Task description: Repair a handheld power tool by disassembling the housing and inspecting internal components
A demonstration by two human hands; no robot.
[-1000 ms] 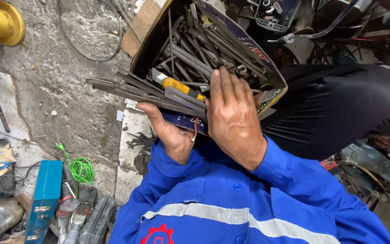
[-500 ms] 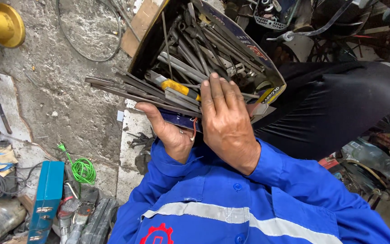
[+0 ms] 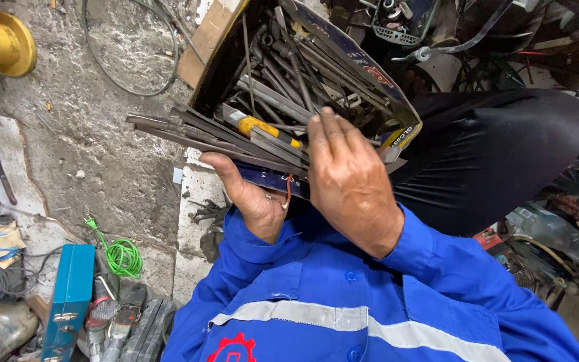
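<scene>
Propping a dark printed cardboard box (image 3: pixel 343 50) from beneath, the left hand (image 3: pixel 252 201) cupped its near edge, fingers hidden. One right hand (image 3: pixel 350 181) lay palm-down over the metal rods (image 3: pixel 222 134) spilling past that edge, fingers together. One teal case (image 3: pixel 68 302) lay on the floor (image 3: pixel 102 154).

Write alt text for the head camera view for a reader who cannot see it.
A person in a blue work shirt holds a box crammed with metal rods and tools: the left hand supports it from below, the right hand rests on the contents. A green cable lies on the concrete floor.
</scene>
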